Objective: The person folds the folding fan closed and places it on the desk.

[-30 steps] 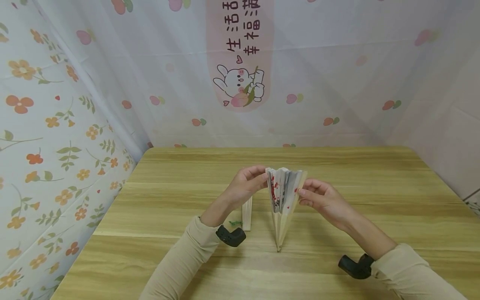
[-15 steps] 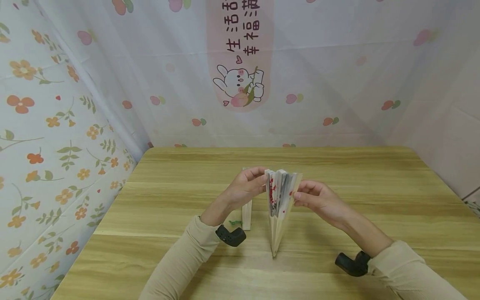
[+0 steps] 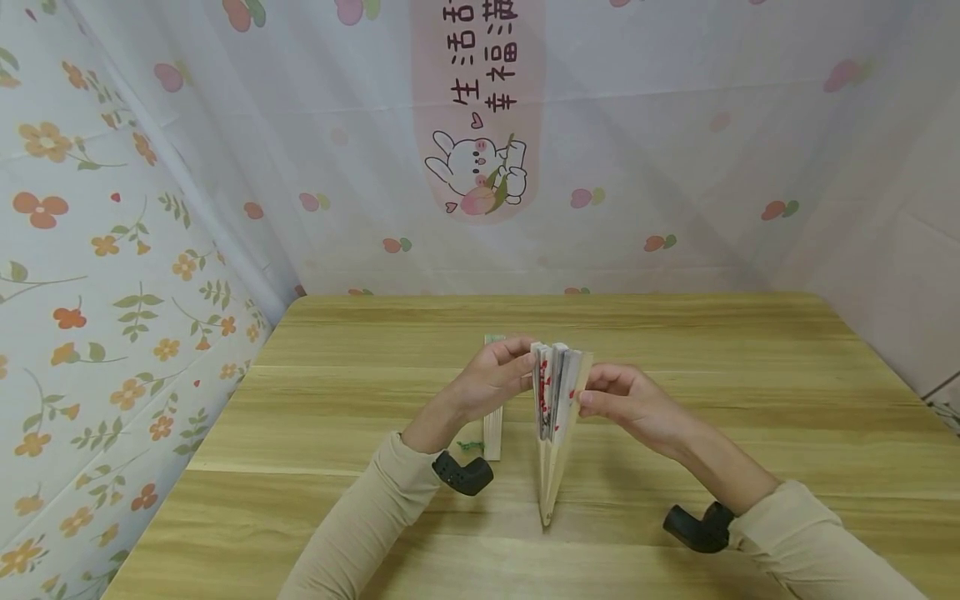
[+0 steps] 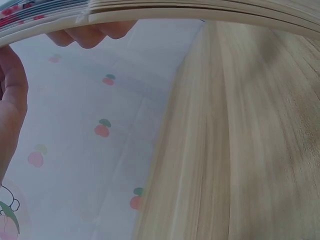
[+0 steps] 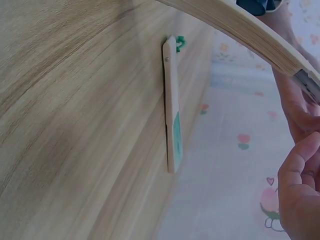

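A partly folded folding fan [image 3: 552, 433], white with red blossoms and pale wooden ribs, stands pivot-down between my hands above the table. My left hand [image 3: 491, 379] pinches its left edge near the top, thumb in front. On the opposite side, my right hand [image 3: 633, 404] pinches the outer rib between thumb and fingers. The left wrist view shows the stacked ribs [image 4: 210, 12] running across the top, with fingertips behind them. Behind my left hand lies a second, closed folding fan [image 3: 492, 433] with a green tassel; the right wrist view shows that fan [image 5: 172, 105] whole, with a green patch.
The wooden table [image 3: 337, 508] extends to both sides and in front of the hands. A patterned white curtain [image 3: 637, 150] hangs along its back edge, and a flowered cloth [image 3: 135, 333] hangs at the left. Black wrist devices [image 3: 463, 473] sit on both forearms.
The fan in my hands has narrowed as my right hand moved left toward my left hand. Its pivot end has dropped a little toward me. The left hand has barely moved.
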Available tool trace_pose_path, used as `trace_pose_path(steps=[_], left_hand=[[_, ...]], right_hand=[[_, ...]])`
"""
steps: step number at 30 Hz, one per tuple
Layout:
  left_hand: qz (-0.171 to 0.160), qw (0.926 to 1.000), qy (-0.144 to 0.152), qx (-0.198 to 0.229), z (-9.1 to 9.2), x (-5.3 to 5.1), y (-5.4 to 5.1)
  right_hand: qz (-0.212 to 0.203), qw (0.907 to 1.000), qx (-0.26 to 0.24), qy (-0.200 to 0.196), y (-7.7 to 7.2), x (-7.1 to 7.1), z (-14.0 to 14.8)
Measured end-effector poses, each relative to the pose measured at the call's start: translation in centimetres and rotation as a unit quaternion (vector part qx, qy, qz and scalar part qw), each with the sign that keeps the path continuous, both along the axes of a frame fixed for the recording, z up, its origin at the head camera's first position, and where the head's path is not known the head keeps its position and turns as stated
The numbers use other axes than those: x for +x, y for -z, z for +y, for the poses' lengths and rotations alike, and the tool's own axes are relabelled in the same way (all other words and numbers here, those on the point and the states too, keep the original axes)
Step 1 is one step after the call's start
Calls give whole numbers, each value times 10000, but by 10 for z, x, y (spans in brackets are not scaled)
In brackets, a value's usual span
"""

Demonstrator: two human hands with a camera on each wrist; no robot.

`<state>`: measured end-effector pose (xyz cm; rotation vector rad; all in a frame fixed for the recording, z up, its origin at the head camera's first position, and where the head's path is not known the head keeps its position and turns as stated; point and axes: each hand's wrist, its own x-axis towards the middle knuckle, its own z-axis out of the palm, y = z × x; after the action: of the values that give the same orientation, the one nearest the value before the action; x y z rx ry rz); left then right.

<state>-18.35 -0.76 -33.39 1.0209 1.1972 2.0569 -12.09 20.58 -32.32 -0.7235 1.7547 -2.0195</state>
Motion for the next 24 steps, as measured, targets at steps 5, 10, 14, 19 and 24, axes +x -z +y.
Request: trace_pose_path(steps=[5, 10, 14, 19, 24], left_hand=[[7, 10000, 12, 52, 1, 0, 1], [-19, 10000, 27, 24, 2, 1, 1], [-56, 10000, -25, -35, 3, 2, 1], [-63, 9999, -52, -78, 3, 3, 1], [-77, 9999, -62, -89, 3, 3, 1]], right_hand=[[71, 10000, -8, 3, -1, 0, -3], [252, 9996, -94, -52, -1, -1, -5], [257, 9996, -105, 4, 0, -1, -5], [153, 9998, -120, 103, 1, 1, -6], [148, 9997, -164, 97, 0, 2, -6]])
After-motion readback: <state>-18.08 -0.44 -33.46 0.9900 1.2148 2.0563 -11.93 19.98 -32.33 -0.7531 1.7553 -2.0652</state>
